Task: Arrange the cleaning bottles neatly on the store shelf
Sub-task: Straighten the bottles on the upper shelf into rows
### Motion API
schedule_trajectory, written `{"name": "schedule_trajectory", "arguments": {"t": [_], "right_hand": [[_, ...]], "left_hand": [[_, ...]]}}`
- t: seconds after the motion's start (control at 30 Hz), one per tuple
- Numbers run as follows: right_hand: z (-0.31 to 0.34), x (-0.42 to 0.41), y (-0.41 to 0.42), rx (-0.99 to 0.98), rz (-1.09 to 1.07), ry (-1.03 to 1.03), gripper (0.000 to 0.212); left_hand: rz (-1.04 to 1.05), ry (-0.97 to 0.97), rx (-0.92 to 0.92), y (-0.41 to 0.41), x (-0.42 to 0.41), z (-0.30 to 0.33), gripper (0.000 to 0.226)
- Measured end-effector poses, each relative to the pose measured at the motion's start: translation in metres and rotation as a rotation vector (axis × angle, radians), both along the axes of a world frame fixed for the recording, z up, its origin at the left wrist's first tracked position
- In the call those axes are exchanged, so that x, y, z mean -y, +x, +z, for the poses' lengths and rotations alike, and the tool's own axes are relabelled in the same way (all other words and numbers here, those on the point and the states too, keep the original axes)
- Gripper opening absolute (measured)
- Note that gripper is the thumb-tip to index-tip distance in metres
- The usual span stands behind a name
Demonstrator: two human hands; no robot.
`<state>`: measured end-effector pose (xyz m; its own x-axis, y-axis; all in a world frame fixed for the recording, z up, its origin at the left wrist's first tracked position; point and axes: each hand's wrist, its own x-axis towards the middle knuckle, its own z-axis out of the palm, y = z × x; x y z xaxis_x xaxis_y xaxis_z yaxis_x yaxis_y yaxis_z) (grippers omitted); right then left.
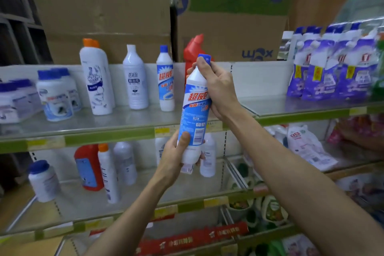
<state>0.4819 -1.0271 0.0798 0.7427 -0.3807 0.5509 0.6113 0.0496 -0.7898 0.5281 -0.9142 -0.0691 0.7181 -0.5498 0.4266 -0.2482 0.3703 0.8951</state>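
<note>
White blue-capped cleaner bottle (pixel 194 114) held upright in air, in front of top shelf (pixel 108 134) edge — left hand (pixel 176 156) wrapped round base, right hand (pixel 214 87) gripping neck under cap. Matching bottle (pixel 165 81) stands on top shelf, just left; red bottle (pixel 192 52) behind.

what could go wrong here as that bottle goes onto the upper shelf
1. The held bottle is tall and narrow; set down off-balance, it may topple.
2. The likely slot beside the matching blue-capped bottle is tight, with a red bottle right behind, so either could get knocked.
3. The right hand grips near the cap and the left hand the base; if the cap is loose, cleaner might leak.
</note>
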Motion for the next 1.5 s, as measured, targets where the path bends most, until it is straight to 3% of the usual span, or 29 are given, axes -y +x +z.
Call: {"name": "schedule_trajectory", "arguments": {"t": [0.17,0.27,0.37,0.47,0.6,0.67,0.8,0.93,1.03,1.17,1.3,1.4,1.5], "right_hand": [[0.013,-0.004,-0.003,-0.016,-0.003,0.004,0.025],[0.014,-0.004,-0.006,-0.084,0.254,0.105,0.035],[0.011,-0.007,-0.007,-0.149,0.394,0.146,0.035],[0.011,-0.016,-0.002,-0.140,0.153,0.088,0.033],[0.013,-0.027,0.007,-0.090,-0.282,-0.126,0.034],[0.014,-0.031,0.009,-0.116,-0.227,-0.134,0.033],[0.016,-0.030,0.015,-0.178,0.031,-0.025,0.045],[0.014,-0.031,0.027,-0.200,0.119,0.013,0.044],[0.016,-0.025,0.038,-0.161,0.088,0.001,0.035],[0.037,-0.009,0.059,-0.054,0.031,0.011,0.031],[0.065,0.005,0.089,-0.002,-0.067,-0.085,0.031],[0.075,0.013,0.114,-0.003,-0.102,-0.174,0.042],[0.078,0.019,0.142,-0.018,-0.145,-0.267,0.042]], "left_hand": [[-0.132,-0.098,-0.187,-0.011,-0.008,0.016,0.069],[-0.496,-0.139,-0.507,-0.020,-0.016,0.017,0.067],[-0.639,-0.174,-0.608,-0.025,-0.020,0.012,0.076],[-0.412,-0.061,-0.496,-0.031,-0.021,0.015,0.080],[0.050,0.036,-0.128,-0.024,-0.023,0.020,0.074],[0.066,0.027,-0.118,-0.025,-0.028,0.023,0.070],[-0.205,-0.045,-0.429,-0.030,-0.038,0.032,0.068],[-0.300,-0.123,-0.471,-0.019,-0.037,0.030,0.069],[-0.255,-0.098,-0.391,-0.009,-0.033,0.035,0.069],[0.023,-0.028,-0.205,0.021,-0.020,0.059,0.069],[0.223,0.213,0.132,0.048,-0.013,0.089,0.035],[0.288,0.277,0.178,0.076,-0.002,0.103,0.032],[0.376,0.320,0.163,0.106,0.010,0.110,0.049]]}}
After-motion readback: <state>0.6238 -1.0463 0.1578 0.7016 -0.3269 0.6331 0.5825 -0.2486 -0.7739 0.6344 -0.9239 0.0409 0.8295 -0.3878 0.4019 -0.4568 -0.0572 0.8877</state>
